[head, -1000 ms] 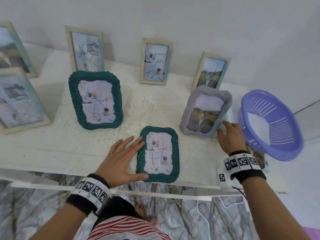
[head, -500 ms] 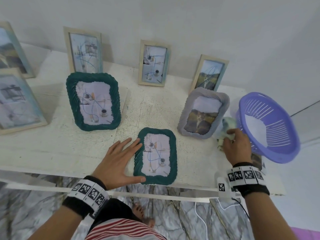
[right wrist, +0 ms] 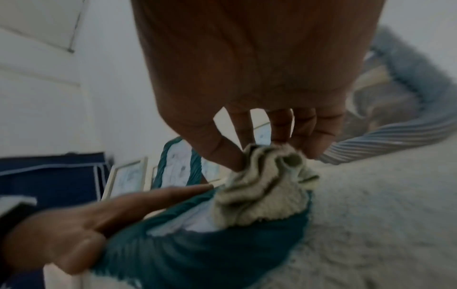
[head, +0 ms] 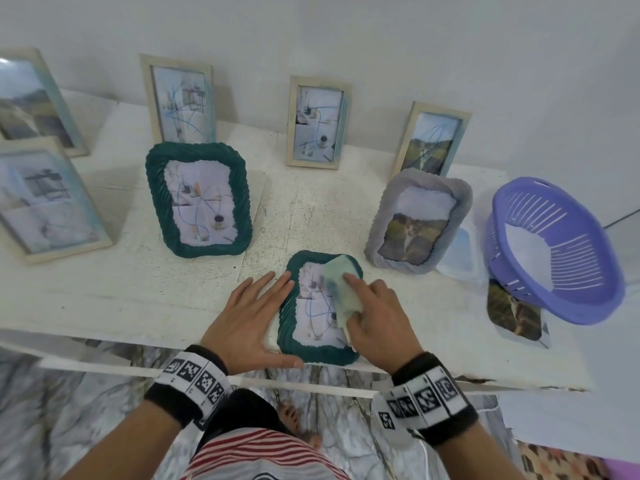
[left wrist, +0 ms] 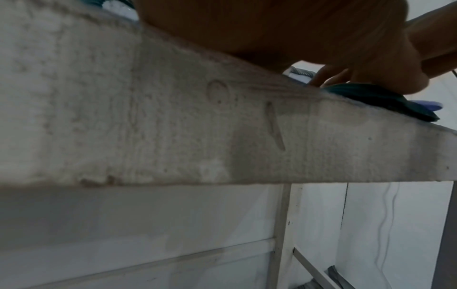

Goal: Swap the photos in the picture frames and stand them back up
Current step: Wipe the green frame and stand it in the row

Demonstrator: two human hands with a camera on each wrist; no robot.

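Observation:
A small green frame (head: 318, 351) lies flat, photo up, near the table's front edge. My left hand (head: 256, 306) rests flat beside it, its straight fingers against the left border and the thumb along the bottom. My right hand (head: 374, 306) grips a crumpled pale green cloth (head: 341, 289) and holds it on the frame's glass. In the right wrist view my fingers (right wrist: 306, 136) pinch the cloth (right wrist: 267, 185) over the green frame (right wrist: 197, 254). A larger green frame (head: 197, 199) and a grey frame (head: 419, 220) with a dark photo stand behind.
A purple basket (head: 554, 251) leans at the right, over a loose photo (head: 512, 313). A clear sheet (head: 457, 251) lies beside the grey frame. Wooden frames (head: 317, 123) stand along the wall and at the far left (head: 45, 199). The table edge (left wrist: 222, 127) is just below my wrists.
My right hand took the cloth from beside the grey frame and carried it left onto the small green frame. My left hand stayed flat beside that frame.

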